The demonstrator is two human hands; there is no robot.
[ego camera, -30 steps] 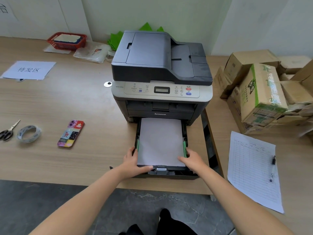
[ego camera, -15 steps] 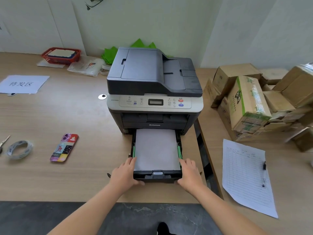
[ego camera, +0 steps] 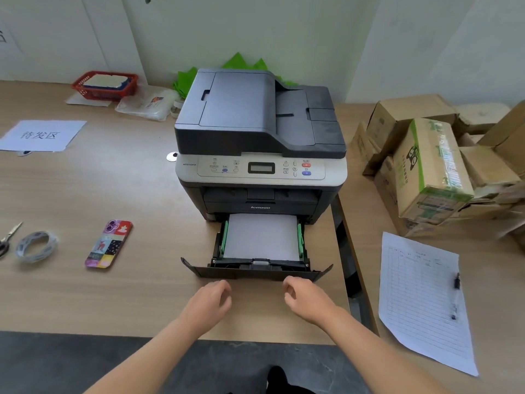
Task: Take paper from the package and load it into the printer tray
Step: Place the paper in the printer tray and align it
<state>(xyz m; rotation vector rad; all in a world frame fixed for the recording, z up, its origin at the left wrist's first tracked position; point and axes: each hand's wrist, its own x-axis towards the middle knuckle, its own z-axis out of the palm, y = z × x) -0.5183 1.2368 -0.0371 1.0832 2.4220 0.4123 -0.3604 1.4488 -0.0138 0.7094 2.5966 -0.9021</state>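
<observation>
A dark grey printer (ego camera: 260, 132) stands on the wooden table. Its black paper tray (ego camera: 255, 271) is pulled partway out at the front. A white paper stack (ego camera: 262, 237) lies in the tray between green guides. My left hand (ego camera: 208, 301) hovers just in front of the tray's left corner, fingers loosely curled, holding nothing. My right hand (ego camera: 305, 298) hovers in front of the right corner, also empty. Neither hand touches the tray. No paper package is visible.
A phone (ego camera: 109, 243), a tape roll (ego camera: 35, 245) and scissors (ego camera: 8, 237) lie at the left. A printed form (ego camera: 420, 297) with a pen (ego camera: 455, 294) lies at the right. Cardboard boxes (ego camera: 431, 166) are piled at the far right. A red basket (ego camera: 105, 85) sits at the back left.
Both hands have let go of the tray's front and drawn back toward me. The tray has slid further into the printer. The camera has pulled back and tilted up.
</observation>
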